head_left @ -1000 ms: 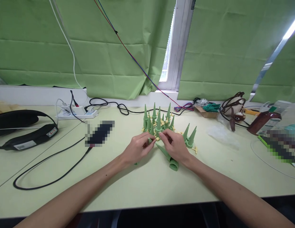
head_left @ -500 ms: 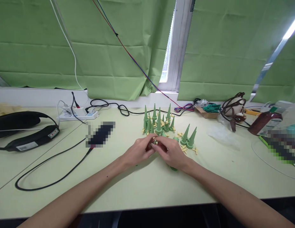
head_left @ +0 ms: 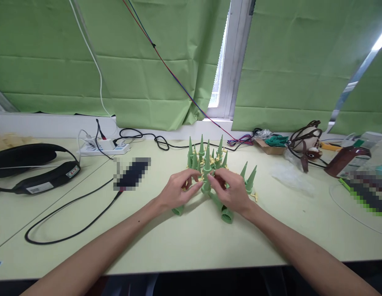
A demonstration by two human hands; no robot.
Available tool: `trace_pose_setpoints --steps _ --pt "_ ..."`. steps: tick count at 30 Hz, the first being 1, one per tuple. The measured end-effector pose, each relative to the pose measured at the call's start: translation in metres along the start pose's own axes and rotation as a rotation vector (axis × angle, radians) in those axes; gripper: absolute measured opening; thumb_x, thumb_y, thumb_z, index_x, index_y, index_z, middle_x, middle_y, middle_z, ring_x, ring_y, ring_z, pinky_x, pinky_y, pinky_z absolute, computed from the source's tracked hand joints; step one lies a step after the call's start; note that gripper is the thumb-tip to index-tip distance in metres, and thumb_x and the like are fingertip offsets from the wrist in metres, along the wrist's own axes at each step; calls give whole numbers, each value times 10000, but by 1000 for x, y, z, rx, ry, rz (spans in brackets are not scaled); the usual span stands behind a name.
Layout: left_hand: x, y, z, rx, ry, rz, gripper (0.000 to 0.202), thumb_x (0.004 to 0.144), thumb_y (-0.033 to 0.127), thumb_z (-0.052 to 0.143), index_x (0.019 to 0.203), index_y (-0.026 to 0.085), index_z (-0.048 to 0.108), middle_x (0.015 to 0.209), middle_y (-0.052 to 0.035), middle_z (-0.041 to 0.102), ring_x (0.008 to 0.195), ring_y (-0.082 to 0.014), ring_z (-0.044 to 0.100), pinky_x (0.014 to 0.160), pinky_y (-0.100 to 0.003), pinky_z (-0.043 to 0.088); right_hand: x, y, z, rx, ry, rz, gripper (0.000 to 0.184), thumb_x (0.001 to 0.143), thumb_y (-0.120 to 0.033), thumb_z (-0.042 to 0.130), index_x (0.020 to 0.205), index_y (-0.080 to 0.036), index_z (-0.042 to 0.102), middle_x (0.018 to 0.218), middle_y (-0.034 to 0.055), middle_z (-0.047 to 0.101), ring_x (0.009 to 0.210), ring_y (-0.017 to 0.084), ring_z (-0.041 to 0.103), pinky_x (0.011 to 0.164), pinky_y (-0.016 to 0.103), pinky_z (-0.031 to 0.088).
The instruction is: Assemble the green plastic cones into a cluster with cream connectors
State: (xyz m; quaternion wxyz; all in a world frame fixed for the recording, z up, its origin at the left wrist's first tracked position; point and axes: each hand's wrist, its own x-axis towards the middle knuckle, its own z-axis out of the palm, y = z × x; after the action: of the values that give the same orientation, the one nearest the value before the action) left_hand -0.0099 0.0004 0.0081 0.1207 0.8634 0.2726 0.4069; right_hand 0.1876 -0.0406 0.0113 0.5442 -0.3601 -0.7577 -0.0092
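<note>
Left hand [head_left: 175, 193] and right hand [head_left: 231, 191] sat at the middle of the table [head_left: 191, 246] — both pinched shut on one upright cone [head_left: 206, 177]. A cluster [head_left: 206, 154] stood just behind it.

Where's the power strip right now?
Head view, back left of the table, by the wall: power strip lies between the black band and the upright green cones.

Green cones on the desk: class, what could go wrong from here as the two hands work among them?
The left hand and right hand work right against the upright green cones; a nudge could topple the tight cluster. The small yellow pieces lie loose beside the right hand and might be swept off. The lying cone under the right hand could roll.
</note>
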Motion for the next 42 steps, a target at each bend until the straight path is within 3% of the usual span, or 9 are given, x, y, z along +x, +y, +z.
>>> trace_pose_setpoints --steps 4,8,13,18,25,29,35,42 --pt "5 -5 -3 71 102 -109 283 964 350 498 792 160 618 638 13 562 555 -94 436 565 -236 361 9 3 -11 -51 60 84 238 946 -281 533 724 -195 531 584 -20 487 508 107 421 521 254 385" --pt "9 -15 -6 176 36 -215 440 980 386 429 617 165 540 546 21 469 519 -109 379 562 -266 317 14 2 -19 -22 80 149 194 939 -305 550 783 -192 569 594 -17 527 498 103 445 503 243 392" --pt "7 -32 -6 304 -136 -333 333 938 398 470 743 185 637 791 -50 642 695 -182 559 615 -278 365 20 -5 -23 2 36 139 110 925 -278 564 861 -190 579 609 -20 540 507 104 462 507 237 399" --pt "6 -40 -4 279 -228 -316 408 960 385 410 667 182 608 722 -52 599 682 -187 555 635 -284 374 27 -9 -23 -32 -89 136 134 929 -265 553 821 -192 581 605 -20 558 511 105 464 530 241 394" --pt "8 -32 -2 162 -249 -296 368 935 353 446 652 169 594 700 -35 612 618 -155 508 596 -273 352 35 -12 -9 -43 -213 132 148 926 -235 546 785 -192 562 600 -24 575 513 109 459 539 244 360" --pt "9 -28 -2 81 -217 -350 338 917 354 439 661 173 566 610 -3 578 567 -140 469 543 -258 329 40 -9 0 -45 -205 122 104 938 -231 524 847 -198 562 634 -25 591 509 110 450 540 241 347" --pt "9 -27 -3 4 -164 -471 274 909 323 416 706 185 539 616 3 611 532 -140 521 519 -244 366 51 -5 15 -79 -192 80 84 940 -207 518 874 -191 569 658 -15 594 552 122 489 567 241 346" --pt "13 -29 -10 112 137 -518 316 960 359 391 760 181 559 707 -7 632 625 -145 544 618 -260 386 69 0 42 -103 -287 66 159 951 -173 501 823 -169 595 717 30 642 639 147 550 627 258 374"
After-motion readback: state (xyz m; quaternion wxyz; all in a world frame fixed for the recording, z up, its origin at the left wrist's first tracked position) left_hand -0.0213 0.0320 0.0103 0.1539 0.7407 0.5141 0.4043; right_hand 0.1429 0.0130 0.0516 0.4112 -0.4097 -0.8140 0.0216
